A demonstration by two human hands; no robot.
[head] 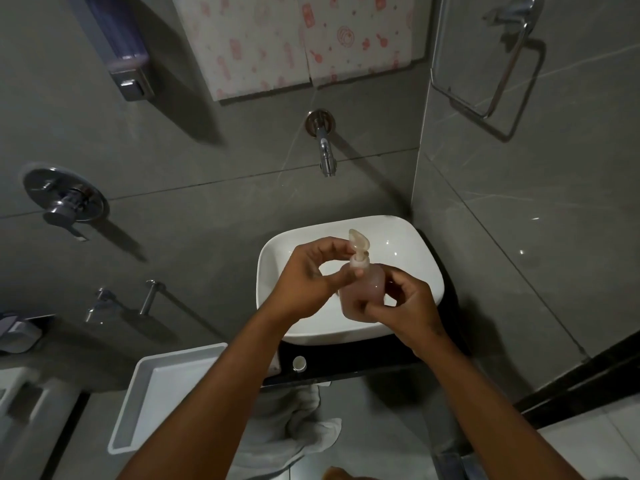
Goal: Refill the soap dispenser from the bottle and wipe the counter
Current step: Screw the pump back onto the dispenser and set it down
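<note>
The translucent pinkish plastic soap dispenser [362, 289] is held up over the white rectangular ceramic basin [420, 258]. Right hand [407, 311] is wrapped round its body, left hand [308, 277] pinching the pump collar. Small white cap [299, 363] sits on the black counter [349, 363].

The room is dim and grey, lit from the upper left: the tap [323, 147] and the wall-mounted dispenser [124, 53] cast long shadows to the lower right. The white basin [408, 237] shows small glints. Wide-angle distortion bends the edges; detail is soft.
</note>
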